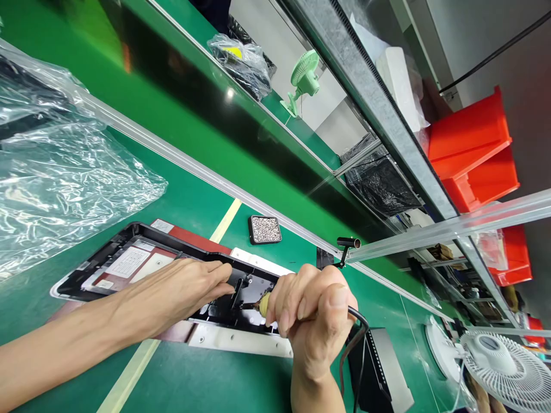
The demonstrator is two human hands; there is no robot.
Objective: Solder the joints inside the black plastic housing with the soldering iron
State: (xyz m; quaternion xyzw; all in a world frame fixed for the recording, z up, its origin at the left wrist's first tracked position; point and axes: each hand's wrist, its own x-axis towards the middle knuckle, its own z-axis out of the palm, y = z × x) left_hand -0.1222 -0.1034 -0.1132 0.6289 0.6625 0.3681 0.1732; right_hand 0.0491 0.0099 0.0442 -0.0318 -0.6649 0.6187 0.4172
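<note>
The left forearm enters from the lower left corner, closest to the lens, and runs up to the left hand [183, 287]. That hand lies flat, fingers extended and unclenched, pressing on the long black housing [129, 252] that rests on the green worktable [193, 195]. The housing lies open side up, with white labels inside, and sits on a red and white base plate [241, 339] whose white edge shows below it.

To the far left, a crumpled clear plastic bag [64, 178] lies on the table, well apart from the hands. A yellow line [129, 373] crosses the table surface beneath the housing.

Just right of the left fingertips, the right hand [312, 307] is clenched around the handle of a powered screwdriver [262, 303]. The yellowish collar and dark tip point left into the housing interior, near a black bracket. A dark cable [350, 344] trails from the back of the fist down toward the table edge.

Behind the hands, a small black tray of screws [264, 229] sits on the table, near the metal rail. Further right, a white fan [503, 361] lies at the lower corner, and red bins [473, 149] stand on the shelving above. A green fan [303, 77] stands on the far side of the bench.
</note>
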